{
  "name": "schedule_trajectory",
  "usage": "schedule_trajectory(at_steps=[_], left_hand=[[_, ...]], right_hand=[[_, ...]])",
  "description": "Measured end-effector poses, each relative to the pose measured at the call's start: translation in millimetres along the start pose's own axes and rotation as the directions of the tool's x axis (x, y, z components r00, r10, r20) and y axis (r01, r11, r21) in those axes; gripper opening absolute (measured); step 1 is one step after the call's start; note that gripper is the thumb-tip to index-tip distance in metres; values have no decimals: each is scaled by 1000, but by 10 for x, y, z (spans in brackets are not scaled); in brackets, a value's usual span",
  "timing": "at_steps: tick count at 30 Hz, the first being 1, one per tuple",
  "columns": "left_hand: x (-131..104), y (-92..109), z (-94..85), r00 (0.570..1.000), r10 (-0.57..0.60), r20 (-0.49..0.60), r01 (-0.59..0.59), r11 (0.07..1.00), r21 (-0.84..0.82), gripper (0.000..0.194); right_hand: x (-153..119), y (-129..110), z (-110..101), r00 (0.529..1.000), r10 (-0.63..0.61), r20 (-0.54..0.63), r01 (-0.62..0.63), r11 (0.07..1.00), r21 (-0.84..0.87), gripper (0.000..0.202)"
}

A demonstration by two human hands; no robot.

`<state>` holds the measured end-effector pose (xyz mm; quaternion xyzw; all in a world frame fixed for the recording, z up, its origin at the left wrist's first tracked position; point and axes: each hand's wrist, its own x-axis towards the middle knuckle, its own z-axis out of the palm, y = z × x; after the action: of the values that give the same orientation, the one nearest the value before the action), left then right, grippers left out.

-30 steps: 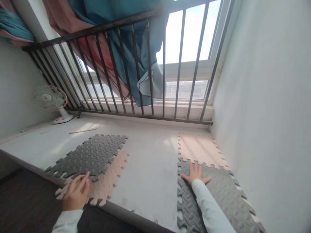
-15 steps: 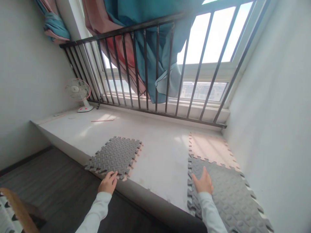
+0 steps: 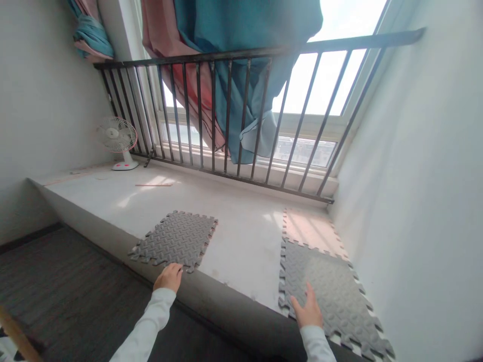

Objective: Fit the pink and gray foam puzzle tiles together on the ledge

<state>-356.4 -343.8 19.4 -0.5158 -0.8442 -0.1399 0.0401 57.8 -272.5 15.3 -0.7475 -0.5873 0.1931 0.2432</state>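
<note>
A square grey interlocking foam mat tile (image 3: 177,236) with a raised pattern lies on the white ledge, its near side at the ledge's front edge. My left hand (image 3: 168,277) is at that near edge, fingers bent together against the tile; the fingertips are partly hidden. To the right, another grey foam tile (image 3: 320,281) lies by the wall, joined to a pale pink foam tile (image 3: 313,229) behind it. My right hand (image 3: 308,309) is over the left part of this grey tile, thumb and fingers apart, holding nothing.
A dark metal railing (image 3: 226,115) runs along the window, with teal and pink curtains (image 3: 245,30) behind it. A white fan (image 3: 119,141) stands at the ledge's far left, near a thin strip (image 3: 154,184). The ledge drops to a dark floor (image 3: 86,286).
The view has shifted slightly. The pink edge seen under the left grey tile is now almost out of sight. My right hand has moved nearer to me, still spread.
</note>
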Motion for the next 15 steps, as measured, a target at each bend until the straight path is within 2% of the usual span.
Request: schedule_trajectory(at_steps=[5, 8, 12, 15], left_hand=[[77, 146, 10, 989, -94, 115, 76, 986, 151, 31], [146, 172, 53, 982, -132, 138, 104, 976, 193, 33], [280, 101, 124, 988, -107, 109, 83, 975, 208, 29], [400, 38, 114, 993, -62, 100, 41, 980, 194, 25]], right_hand=[[-194, -20, -132, 998, 61, 30, -59, 995, -77, 64], [-249, -12, -189, 994, 106, 36, -102, 991, -88, 63], [-288, 24, -225, 990, 131, 43, -127, 988, -87, 61], [-292, 50, -239, 989, 143, 39, -140, 988, -72, 60]])
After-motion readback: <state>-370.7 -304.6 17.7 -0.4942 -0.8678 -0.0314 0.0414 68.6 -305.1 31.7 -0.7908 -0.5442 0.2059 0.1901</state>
